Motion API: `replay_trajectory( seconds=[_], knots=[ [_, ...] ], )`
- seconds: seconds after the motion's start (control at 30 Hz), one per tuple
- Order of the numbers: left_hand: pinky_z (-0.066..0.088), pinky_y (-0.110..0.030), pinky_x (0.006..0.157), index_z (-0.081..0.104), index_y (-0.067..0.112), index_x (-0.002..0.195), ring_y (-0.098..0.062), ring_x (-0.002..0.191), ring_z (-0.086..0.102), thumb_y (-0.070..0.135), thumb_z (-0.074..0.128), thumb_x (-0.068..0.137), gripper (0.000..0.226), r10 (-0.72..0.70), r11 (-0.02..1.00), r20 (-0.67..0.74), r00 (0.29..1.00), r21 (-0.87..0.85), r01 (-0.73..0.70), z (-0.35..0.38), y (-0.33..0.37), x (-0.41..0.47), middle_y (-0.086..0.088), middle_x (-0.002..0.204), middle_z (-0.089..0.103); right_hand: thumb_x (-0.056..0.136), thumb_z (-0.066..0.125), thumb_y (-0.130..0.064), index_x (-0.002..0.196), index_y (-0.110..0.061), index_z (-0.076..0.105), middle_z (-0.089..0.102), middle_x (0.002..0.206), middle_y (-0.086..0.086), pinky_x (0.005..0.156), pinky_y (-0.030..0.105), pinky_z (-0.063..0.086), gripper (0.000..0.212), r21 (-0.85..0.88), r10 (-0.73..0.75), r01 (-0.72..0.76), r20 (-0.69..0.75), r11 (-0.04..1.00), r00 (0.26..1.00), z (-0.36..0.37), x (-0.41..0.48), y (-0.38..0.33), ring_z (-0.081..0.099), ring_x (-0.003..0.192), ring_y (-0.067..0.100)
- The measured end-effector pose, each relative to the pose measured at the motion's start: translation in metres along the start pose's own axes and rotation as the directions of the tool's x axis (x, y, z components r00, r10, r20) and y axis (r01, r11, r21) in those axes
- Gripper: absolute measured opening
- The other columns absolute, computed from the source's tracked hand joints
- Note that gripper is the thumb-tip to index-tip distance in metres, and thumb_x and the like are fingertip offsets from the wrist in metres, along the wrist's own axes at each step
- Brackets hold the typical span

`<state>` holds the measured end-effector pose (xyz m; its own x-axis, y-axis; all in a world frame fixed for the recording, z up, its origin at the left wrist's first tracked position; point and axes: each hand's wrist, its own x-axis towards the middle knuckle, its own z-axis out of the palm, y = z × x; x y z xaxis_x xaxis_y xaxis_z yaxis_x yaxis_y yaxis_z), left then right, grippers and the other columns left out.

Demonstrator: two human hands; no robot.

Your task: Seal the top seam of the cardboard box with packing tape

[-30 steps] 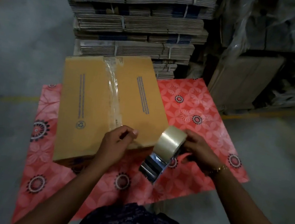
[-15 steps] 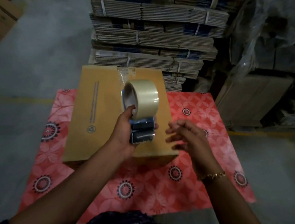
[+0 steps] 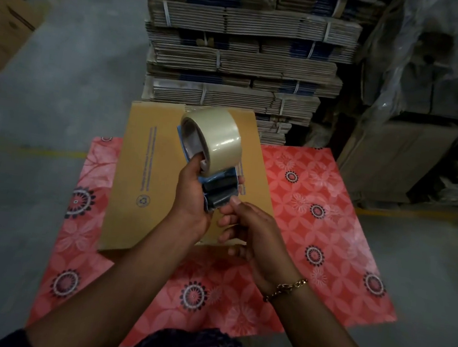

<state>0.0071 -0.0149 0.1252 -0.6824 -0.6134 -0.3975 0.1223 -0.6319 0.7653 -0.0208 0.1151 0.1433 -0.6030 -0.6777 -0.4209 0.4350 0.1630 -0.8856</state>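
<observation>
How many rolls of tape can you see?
1. The tape roll sits on the dispenser held up in the left hand, above the cardboard box. Others may be hidden.

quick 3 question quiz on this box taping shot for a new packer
1. True or false: the tape dispenser is held up above the cardboard box, not pressed on it.
2. Which hand grips the dispenser? A) left hand B) right hand C) neither
3. Fill in: the box lies on a red ____ sheet.

Key
1. True: it is raised in the hand, roll uppermost.
2. A: the left hand wraps its handle, and the right hand's fingertips only reach to its lower end.
3. Patterned, with flower and ring motifs.
</observation>
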Motion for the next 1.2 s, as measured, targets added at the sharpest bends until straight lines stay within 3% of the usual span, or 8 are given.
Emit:
replay_trajectory(
  seconds=[0.2,0.3,0.47,0.63,0.8,0.9,1.0,1.2],
  knots=[
    [0.057,-0.034,0.067,0.071,0.004,0.107,-0.030,0.075,0.073,0.045,0.055,0.075,0.055,0.012,0.999,-0.059,0.998,-0.029,-0.014,0.000,-0.002,0.002,-0.013,0.085,0.074,0.093,0.065,-0.027,0.087,-0.013,0.066,0.066,0.065,-0.005,0.042,0.019,0.032,0.016,0.017,-0.050,0.051,-0.067,0.999,0.996,0.005,0.005,0.002,0.054,0.050,0.009],
    [0.051,-0.033,0.060,0.070,0.003,0.098,-0.029,0.069,0.064,0.040,0.057,0.078,0.044,-0.016,0.996,-0.056,0.998,-0.083,0.011,0.000,-0.004,0.004,-0.010,0.074,0.071,0.092,0.066,-0.022,0.086,-0.012,0.065,0.063,0.063,-0.004,0.042,0.020,0.030,0.012,0.000,-0.060,0.060,-0.081,0.998,0.995,0.005,0.005,0.006,0.052,0.050,0.009],
    [0.056,-0.030,0.057,0.067,0.001,0.115,-0.026,0.064,0.068,0.042,0.064,0.061,0.068,-0.037,0.994,-0.054,0.998,-0.108,0.031,-0.002,-0.007,0.009,-0.011,0.079,0.070,0.092,0.066,-0.019,0.072,-0.018,0.060,0.060,0.060,-0.003,0.040,0.021,0.028,0.021,0.002,-0.083,0.083,-0.099,0.997,0.992,0.005,0.004,0.006,0.051,0.047,0.009],
    [0.055,-0.026,0.056,0.065,0.000,0.122,-0.023,0.059,0.067,0.036,0.050,0.085,0.054,-0.059,0.987,0.016,0.998,-0.149,0.061,0.004,-0.002,0.016,-0.008,0.072,0.070,0.093,0.062,-0.014,0.070,-0.018,0.059,0.057,0.058,-0.002,0.038,0.020,0.030,0.024,0.013,-0.133,0.136,-0.143,0.991,0.981,0.007,0.001,0.009,0.051,0.046,0.010],
    [0.053,-0.027,0.055,0.066,-0.002,0.120,-0.027,0.061,0.063,0.036,0.052,0.077,0.059,-0.063,0.991,0.013,0.998,-0.117,0.064,0.003,-0.010,0.022,-0.011,0.076,0.065,0.093,0.062,-0.011,0.066,-0.019,0.059,0.056,0.058,0.001,0.036,0.020,0.029,0.029,0.060,-0.115,0.128,-0.176,0.990,0.978,-0.003,-0.013,0.023,0.050,0.043,0.011],
    [0.052,-0.026,0.052,0.076,0.000,0.089,-0.025,0.056,0.063,0.033,0.042,0.092,0.048,-0.077,0.992,0.024,0.997,-0.099,0.080,0.003,-0.014,0.025,-0.009,0.066,0.068,0.094,0.064,-0.014,0.072,-0.013,0.062,0.059,0.059,0.001,0.036,0.019,0.029,0.021,0.058,-0.096,0.109,-0.184,0.992,0.978,-0.009,-0.021,0.031,0.051,0.044,0.012],
    [0.054,-0.027,0.053,0.080,0.010,0.062,-0.023,0.057,0.068,0.033,0.035,0.098,0.062,-0.109,0.992,0.044,0.993,-0.054,0.112,0.003,-0.026,0.028,-0.009,0.063,0.072,0.095,0.063,-0.015,0.081,-0.005,0.061,0.060,0.061,0.001,0.037,0.020,0.030,0.017,0.009,-0.060,0.063,-0.197,0.998,0.979,-0.015,-0.019,0.041,0.050,0.045,0.011],
    [0.048,-0.023,0.053,0.069,0.020,0.078,-0.010,0.054,0.066,0.020,0.047,0.098,0.029,-0.103,0.960,-0.105,0.989,0.251,0.127,-0.004,-0.052,0.040,0.009,0.057,0.070,0.093,0.066,-0.019,0.081,-0.011,0.065,0.062,0.062,0.001,0.040,0.021,0.029,0.014,0.038,0.058,-0.049,-0.291,0.998,0.955,-0.039,-0.021,0.071,0.050,0.046,0.011]
  ],
)
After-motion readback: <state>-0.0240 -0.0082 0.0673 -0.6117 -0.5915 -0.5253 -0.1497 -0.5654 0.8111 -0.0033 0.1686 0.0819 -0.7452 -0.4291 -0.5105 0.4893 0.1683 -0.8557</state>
